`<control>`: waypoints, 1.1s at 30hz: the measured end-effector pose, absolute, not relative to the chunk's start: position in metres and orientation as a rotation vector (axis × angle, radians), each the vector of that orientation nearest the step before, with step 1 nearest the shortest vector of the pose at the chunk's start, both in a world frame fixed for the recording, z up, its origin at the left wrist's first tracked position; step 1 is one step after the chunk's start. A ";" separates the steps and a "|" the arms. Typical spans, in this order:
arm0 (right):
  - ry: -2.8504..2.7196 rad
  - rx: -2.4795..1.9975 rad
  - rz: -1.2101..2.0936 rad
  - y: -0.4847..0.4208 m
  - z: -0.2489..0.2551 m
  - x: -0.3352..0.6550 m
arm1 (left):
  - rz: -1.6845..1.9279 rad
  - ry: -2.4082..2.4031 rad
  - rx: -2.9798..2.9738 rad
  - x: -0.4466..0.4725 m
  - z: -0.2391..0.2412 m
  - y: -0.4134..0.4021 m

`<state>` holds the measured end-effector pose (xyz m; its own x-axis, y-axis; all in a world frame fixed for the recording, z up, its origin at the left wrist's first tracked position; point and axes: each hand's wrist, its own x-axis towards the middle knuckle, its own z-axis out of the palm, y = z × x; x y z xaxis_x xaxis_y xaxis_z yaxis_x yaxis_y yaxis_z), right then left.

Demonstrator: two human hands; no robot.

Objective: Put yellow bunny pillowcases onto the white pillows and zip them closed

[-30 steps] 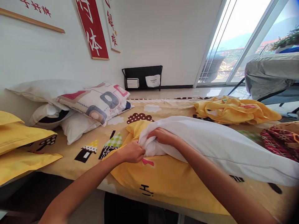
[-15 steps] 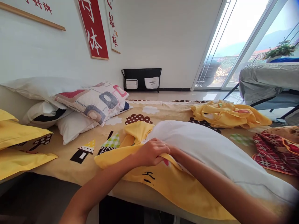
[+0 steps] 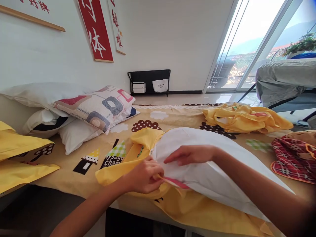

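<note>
Cloth at the edge of the yellow pillowcase [image 3: 195, 208] is gripped in your left hand [image 3: 146, 175], its fingers curled tight, at the lower centre of the frame. Your right hand [image 3: 189, 154], unclenched with fingers slightly bent and gripping nothing, is over the white pillow [image 3: 209, 181]; I cannot tell whether they touch. The pillow stretches from mid-frame toward the lower right on the patterned bedsheet [image 3: 182, 116], the pillowcase along its lower edge.
</note>
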<state>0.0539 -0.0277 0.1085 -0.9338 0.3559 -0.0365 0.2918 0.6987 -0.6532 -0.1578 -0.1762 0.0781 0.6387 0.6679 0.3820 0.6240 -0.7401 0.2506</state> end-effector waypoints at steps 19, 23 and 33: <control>-2.882 -1.313 -0.004 -0.017 0.072 0.035 | -0.011 1.889 2.722 -0.177 0.080 -0.097; -2.890 -1.286 -0.063 -0.041 0.077 0.037 | 0.154 2.105 2.567 -0.168 0.074 -0.065; -2.804 -1.106 -0.051 -0.058 0.081 0.016 | 0.375 2.289 2.355 -0.152 0.097 -0.018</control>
<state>0.0157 -0.0584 0.0814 -0.7236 0.6778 0.1302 0.6821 0.7311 -0.0154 -0.1525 -0.0180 0.0974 0.0217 0.9616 0.2735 0.9986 -0.0338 0.0395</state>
